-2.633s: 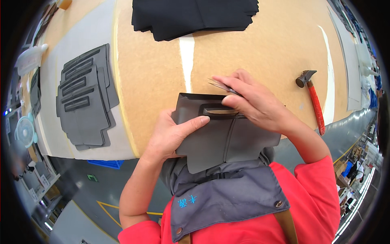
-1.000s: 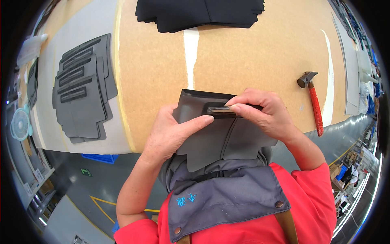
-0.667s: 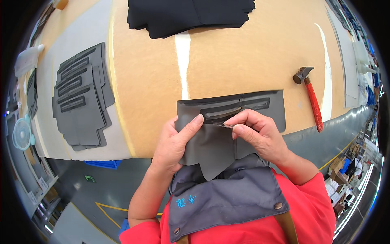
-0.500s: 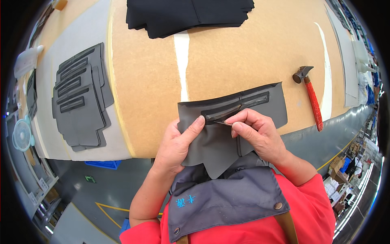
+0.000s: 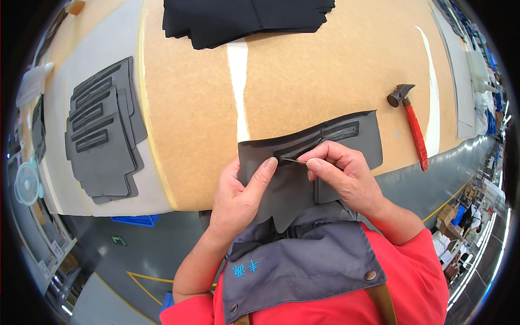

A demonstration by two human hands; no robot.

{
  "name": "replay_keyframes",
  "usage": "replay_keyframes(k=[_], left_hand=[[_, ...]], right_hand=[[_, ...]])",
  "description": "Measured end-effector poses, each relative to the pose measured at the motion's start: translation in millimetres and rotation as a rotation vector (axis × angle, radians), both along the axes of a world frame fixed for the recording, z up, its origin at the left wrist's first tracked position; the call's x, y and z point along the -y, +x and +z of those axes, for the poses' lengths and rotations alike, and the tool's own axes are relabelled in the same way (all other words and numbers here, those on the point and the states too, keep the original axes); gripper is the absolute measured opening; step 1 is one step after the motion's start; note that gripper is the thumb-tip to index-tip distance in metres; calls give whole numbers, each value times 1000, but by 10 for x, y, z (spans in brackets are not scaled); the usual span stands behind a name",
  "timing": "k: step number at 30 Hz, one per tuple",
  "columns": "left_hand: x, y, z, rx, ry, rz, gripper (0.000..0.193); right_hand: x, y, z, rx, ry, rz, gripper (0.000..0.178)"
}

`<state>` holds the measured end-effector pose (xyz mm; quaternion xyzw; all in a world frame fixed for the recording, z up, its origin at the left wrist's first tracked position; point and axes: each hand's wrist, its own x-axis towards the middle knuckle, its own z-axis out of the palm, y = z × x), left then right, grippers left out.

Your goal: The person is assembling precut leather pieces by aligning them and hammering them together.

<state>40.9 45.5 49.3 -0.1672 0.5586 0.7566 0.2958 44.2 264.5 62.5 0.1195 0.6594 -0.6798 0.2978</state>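
A dark grey, leather-like panel (image 5: 295, 187) is held up at the table's near edge, over my lap. Black raised borders (image 5: 346, 130) frame long narrow slots along its upper part. My left hand (image 5: 238, 192) grips the panel's left side, thumb on top near one slot's end and fingers hidden underneath. Pinched between the thumb and fingers of my right hand (image 5: 346, 176) is a thin, pointed metal tool (image 5: 293, 159). Its tip touches the left end of the slot's border, close to my left thumb. My hand hides the tool's rear part.
Similar grey slotted panels (image 5: 105, 168) lie stacked at the left of the table (image 5: 189, 108). Black pieces (image 5: 244, 19) are piled at the far side. A red-handled hammer (image 5: 416, 132) rests to the right. Below the table's left edge sits a blue crate (image 5: 135, 220).
The tool's tip has shifted slightly at the slot's left end, and my left thumb has moved a little to the right. The panel's lower edge has folded up somewhat. The view has shifted slightly.
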Motion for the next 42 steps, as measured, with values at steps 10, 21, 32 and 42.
replay_keyframes(k=[10, 21, 32, 42], left_hand=[[-2, 34, -23, 32, 21, 25, 26], [-8, 37, -15, 49, -3, 13, 28], [235, -322, -41, 48, -71, -59, 33], [495, -593, -20, -382, -651, -169, 38]], right_hand=[[42, 74, -76, -18, 3, -62, 22], [60, 99, -118, -4, 5, -102, 16], [-478, -521, -91, -259, 433, -126, 27], [278, -1006, -176, -470, 286, 521, 34]])
